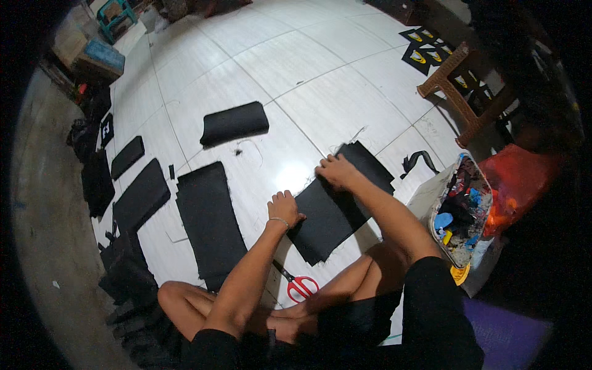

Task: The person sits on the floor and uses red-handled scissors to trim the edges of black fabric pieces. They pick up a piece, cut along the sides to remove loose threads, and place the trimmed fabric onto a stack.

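A rectangular stack of black fabric pieces [327,225] with frayed edges lies on the white tiled floor in front of me. At its left edge rests my left hand [283,208], open, its thumb apart from the fingers and touching the cloth. My right hand [336,172] is closed over the far edge, its fingers bent on the fabric. A darker strip of black fabric [368,165] extends past that hand to the right. Near my legs lie scissors with red handles [302,288]; their blades are partly hidden. Another long black fabric stack [213,225] lies to the left.
A folded black cloth bundle [235,123] lies farther out. More black pieces [142,194] sit at the left. On the right stand a bin of colourful scraps [459,213], a red plastic bag [521,179] and a brown stool [453,86]. Black pieces with yellow-and-white prints [419,57] lie beyond.
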Demonstrator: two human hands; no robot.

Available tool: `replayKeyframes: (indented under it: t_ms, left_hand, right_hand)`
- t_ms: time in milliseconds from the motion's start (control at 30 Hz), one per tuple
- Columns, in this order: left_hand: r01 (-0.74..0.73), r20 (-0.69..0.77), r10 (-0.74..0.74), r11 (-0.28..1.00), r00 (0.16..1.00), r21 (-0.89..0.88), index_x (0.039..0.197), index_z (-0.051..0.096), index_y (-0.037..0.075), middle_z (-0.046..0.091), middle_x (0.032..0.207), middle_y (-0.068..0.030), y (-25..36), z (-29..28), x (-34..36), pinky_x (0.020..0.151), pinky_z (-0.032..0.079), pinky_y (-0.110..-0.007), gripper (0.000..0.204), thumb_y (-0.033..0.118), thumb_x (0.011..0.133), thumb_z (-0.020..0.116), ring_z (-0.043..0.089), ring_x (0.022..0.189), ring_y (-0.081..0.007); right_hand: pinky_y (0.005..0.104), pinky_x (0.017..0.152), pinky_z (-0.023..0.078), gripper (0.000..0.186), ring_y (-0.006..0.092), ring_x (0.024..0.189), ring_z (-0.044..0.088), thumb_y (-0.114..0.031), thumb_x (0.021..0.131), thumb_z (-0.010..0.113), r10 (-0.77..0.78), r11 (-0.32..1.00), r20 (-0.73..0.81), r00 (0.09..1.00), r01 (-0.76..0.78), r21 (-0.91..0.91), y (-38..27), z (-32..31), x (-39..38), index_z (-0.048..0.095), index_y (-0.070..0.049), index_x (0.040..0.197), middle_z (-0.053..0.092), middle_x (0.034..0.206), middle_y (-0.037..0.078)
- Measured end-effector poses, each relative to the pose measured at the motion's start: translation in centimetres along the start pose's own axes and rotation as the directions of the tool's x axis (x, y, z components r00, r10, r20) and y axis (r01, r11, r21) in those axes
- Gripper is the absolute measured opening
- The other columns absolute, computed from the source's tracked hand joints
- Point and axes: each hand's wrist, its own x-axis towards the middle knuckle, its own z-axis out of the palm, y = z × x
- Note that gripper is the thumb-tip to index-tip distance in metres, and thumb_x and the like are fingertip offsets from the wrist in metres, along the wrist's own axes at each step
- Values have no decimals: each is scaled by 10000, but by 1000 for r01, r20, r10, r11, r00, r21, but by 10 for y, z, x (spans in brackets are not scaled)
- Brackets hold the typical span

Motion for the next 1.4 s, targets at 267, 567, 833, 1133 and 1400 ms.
replayKeyframes:
  t_ms: [267,567,833,1133,1400]
  left_hand:
    - [20,-58,-25,996,998,-87,1071,597,-18,606,1095,-199,11,4,-2,935,464,-453,604,404,705,826,567,1096,-349]
    - [-24,32,28,991,999,-128,1011,608,-25,641,1057,-222,10,2,1,927,474,-445,516,331,709,828,601,1050,-374]
    - [-20,13,24,965,1000,-261,1097,624,-1,655,1065,-218,-2,8,-5,928,462,-448,522,332,735,798,602,1066,-360]
    - [-321,-153,285,886,946,-336,1061,566,14,664,926,-234,-18,-36,-44,799,499,-492,299,200,848,663,638,892,-426]
    - [-295,-256,276,955,926,-35,1144,493,21,635,865,-239,-19,-155,-138,728,498,-515,351,62,812,603,641,836,-418]
  right_hand:
    - [596,1017,354,338,336,1219,512,-169,912,531,47,996,-57,997,-51,-71,25,20,-20,508,-119,1246,552,1250,134]
    - [570,998,375,790,297,1227,472,-341,452,916,-12,987,51,999,20,-158,35,25,-11,601,-85,1130,565,1187,95]
    - [457,883,463,369,334,832,676,-223,641,800,-116,978,155,981,140,-153,27,-5,-18,623,-78,931,679,810,122]
    - [443,691,552,125,331,860,677,-105,834,558,-21,993,-110,994,8,-118,-1,-74,-93,656,-62,899,655,881,170]
    - [460,682,510,206,343,806,620,-138,723,719,175,980,-465,868,-106,170,-56,-122,-146,615,-42,872,579,855,150]
